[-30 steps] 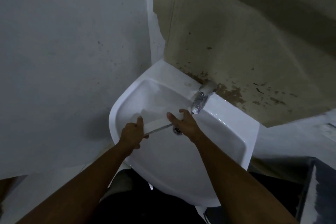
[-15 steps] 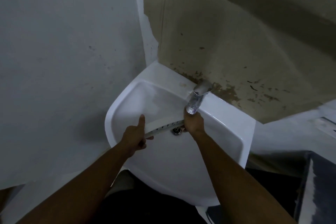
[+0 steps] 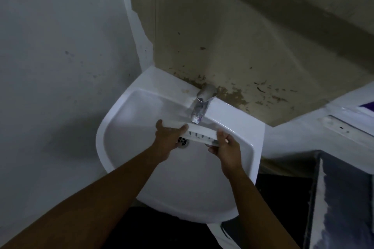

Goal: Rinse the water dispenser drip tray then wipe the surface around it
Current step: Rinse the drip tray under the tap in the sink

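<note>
**Drip Tray Repositioned Beneath the Tap**

Both hands had shifted rightward since half a second earlier, and the tray had turned from edge-on to slotted face up.

The left hand point(image 3: 169, 137) grasped the tray's left end, thumb on top and fingers curled beneath. The right hand point(image 3: 227, 146) grasped the right end in the same manner. The drip tray point(image 3: 200, 134) was held roughly level between them, above the bowl of the sink point(image 3: 101, 133). It sat just beyond the drain point(image 3: 183, 141) and directly below the spout of the tap point(image 3: 200, 105).

Handling: the tray appeared to be thin moulded plastic, so probably light and fairly stiff, but likely slippery once wet. Gripping each end, thumb above and fingers below, seemed the most secure hold. It also left the slotted middle free for rinsing.

Appearance: white, long and narrow, with a row of dark slots along the upper face. Whether water was running could not be determined. Behind the tap, the wall point(image 3: 232, 50) showed dark stains.
</note>
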`<state>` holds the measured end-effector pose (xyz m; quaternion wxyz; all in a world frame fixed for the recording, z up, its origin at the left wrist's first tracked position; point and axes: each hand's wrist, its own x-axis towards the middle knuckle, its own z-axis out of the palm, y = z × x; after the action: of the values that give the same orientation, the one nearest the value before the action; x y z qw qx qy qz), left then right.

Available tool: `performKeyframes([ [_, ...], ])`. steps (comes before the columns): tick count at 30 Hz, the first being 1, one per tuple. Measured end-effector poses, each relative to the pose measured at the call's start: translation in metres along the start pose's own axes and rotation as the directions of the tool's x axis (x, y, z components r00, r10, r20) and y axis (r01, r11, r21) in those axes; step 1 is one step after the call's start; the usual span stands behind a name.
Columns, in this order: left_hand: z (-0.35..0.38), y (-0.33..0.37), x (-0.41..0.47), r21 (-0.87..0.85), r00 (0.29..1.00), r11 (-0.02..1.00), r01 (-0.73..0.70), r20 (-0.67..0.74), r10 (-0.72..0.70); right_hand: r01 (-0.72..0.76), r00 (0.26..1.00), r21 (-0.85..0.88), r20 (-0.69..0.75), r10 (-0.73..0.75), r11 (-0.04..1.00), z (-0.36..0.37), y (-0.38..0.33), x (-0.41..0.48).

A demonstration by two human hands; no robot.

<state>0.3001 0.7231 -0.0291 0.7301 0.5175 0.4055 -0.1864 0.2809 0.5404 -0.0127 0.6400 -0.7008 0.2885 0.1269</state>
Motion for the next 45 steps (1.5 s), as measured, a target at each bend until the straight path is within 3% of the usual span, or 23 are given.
performKeyframes([
  [7, 0.031, -0.004, 0.007, 0.007, 0.985, 0.999, 0.039, 0.168, -0.04, 0.139, 0.986, -0.088, -0.082, -0.146, 0.986, -0.022, -0.01, -0.027],
  [9, 0.038, 0.001, 0.007, -0.062, 0.989, 0.994, 0.095, 0.115, -0.087, 0.136, 0.986, -0.1, -0.083, -0.145, 0.986, -0.029, -0.007, -0.033],
  [15, 0.052, 0.001, 0.019, 0.031, 0.982, 0.995, 0.091, -0.169, -0.084, 0.147, 0.981, -0.067, -0.115, -0.154, 0.987, -0.033, 0.008, -0.048],
  [19, 0.044, 0.006, 0.02, -0.167, 0.952, 0.96, 0.226, -0.171, -0.254, 0.148, 0.975, -0.027, -0.165, -0.15, 0.989, -0.032, 0.006, -0.049],
  [22, 0.051, 0.005, 0.017, -0.06, 0.971, 0.987, 0.148, -0.178, -0.156, 0.13, 0.977, -0.009, -0.171, -0.129, 0.992, -0.036, 0.008, -0.046],
  [24, 0.062, 0.002, 0.006, 0.084, 0.995, 0.996, 0.044, -0.094, -0.036, 0.13, 0.975, -0.023, -0.179, -0.132, 0.991, -0.035, 0.011, -0.046],
  [28, 0.069, -0.004, 0.001, 0.21, 0.999, 0.977, -0.023, -0.03, 0.03, 0.141, 0.967, -0.012, -0.213, -0.14, 0.99, -0.035, 0.012, -0.049],
  [37, 0.047, 0.012, 0.012, -0.005, 0.984, 0.984, 0.176, -0.007, -0.176, 0.137, 0.985, 0.007, -0.108, -0.135, 0.991, -0.057, 0.011, -0.049],
  [40, 0.038, 0.016, 0.008, 0.015, 0.952, 0.963, 0.268, 0.148, -0.267, 0.155, 0.984, 0.033, -0.091, -0.151, 0.987, -0.061, 0.008, -0.042],
  [42, 0.032, 0.019, 0.001, 0.139, 0.93, 0.958, 0.252, 0.24, -0.279, 0.151, 0.986, 0.053, -0.079, -0.146, 0.987, -0.061, 0.008, -0.036],
  [45, 0.017, 0.019, 0.0, 0.243, 0.932, 0.965, 0.097, 0.319, -0.174, 0.101, 0.993, -0.038, -0.051, -0.103, 0.994, -0.054, 0.011, -0.031],
])
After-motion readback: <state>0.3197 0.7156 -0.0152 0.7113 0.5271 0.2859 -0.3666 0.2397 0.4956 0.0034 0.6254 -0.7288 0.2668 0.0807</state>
